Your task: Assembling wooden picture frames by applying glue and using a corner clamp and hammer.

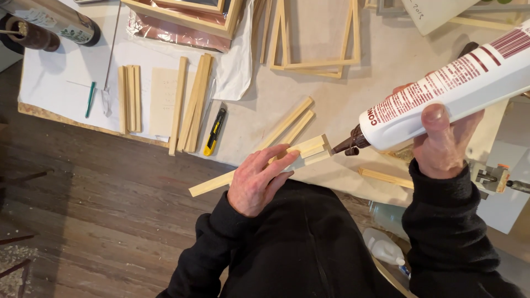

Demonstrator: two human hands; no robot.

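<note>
left hand (256, 179) is clamped on a bundle of wood strips (292, 157), holding it out over the near edge of the worktable (353, 110). right hand (441, 146) is wrapped tight around a big white glue bottle (447, 91), whose brown nozzle (350, 145) sits right at the strip ends, maybe touching, hard to say. yellow utility knife (215, 131) lies close by on the table.

Glue bottle (441, 91) right of wood strips (287, 157) (nozzle touching), knife (215, 131) left
</note>
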